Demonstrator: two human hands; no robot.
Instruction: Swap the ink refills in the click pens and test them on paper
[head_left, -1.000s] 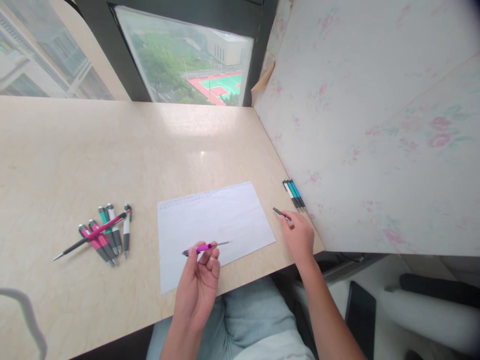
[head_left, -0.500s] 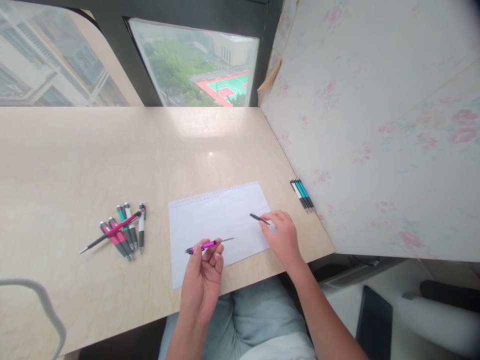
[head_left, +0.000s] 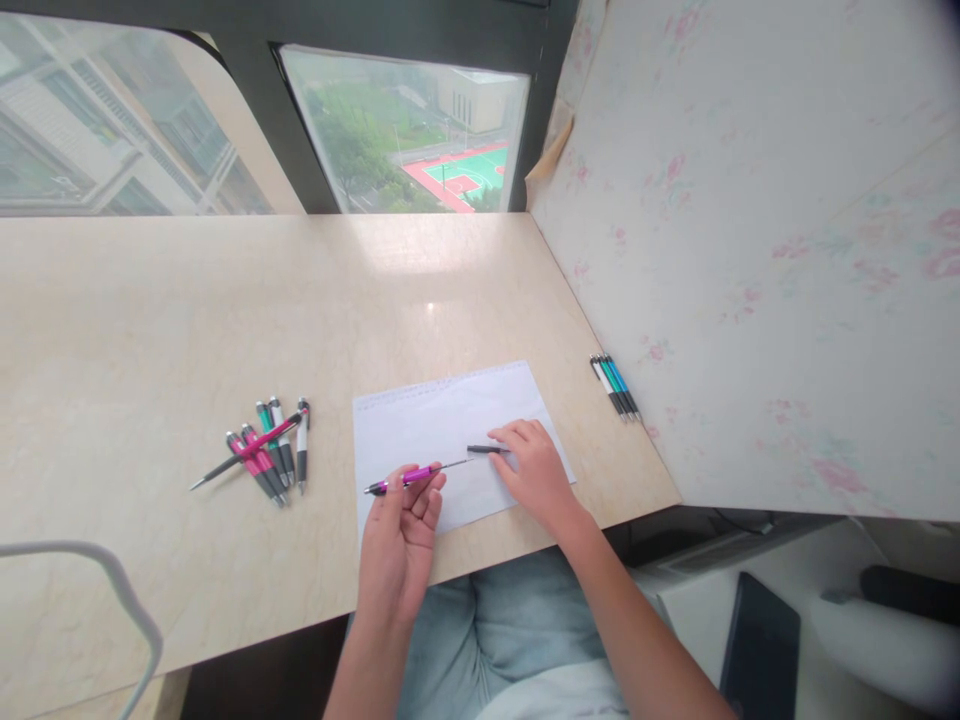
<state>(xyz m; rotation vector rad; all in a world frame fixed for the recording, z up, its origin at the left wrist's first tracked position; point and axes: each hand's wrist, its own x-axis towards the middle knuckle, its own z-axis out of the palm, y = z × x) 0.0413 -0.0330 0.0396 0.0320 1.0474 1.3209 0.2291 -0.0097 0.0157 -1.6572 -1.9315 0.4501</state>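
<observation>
My left hand [head_left: 405,535] is closed on the purple barrel [head_left: 417,475] of a ballpoint pen, above the near left part of a white sheet of paper [head_left: 420,410]. A thin refill [head_left: 454,464] sticks out of the barrel's right end. Between the fingertips of my right hand [head_left: 534,470] is the pen's black grip section [head_left: 484,449], its free end pointing left. The refill's tip lies close to this grip section; whether they touch I cannot tell.
Several pens [head_left: 259,465] in pink, green and white lie in a loose pile at left, one crossing the others. A row of pens [head_left: 616,387] lies beside the flowered wall [head_left: 720,250]. A grey curved tube [head_left: 124,585] crosses the table's near left corner.
My right hand has moved left with the black grip section, bringing it nearer the refill and turning it level. My left hand still holds the purple barrel. The view has shifted slightly.
</observation>
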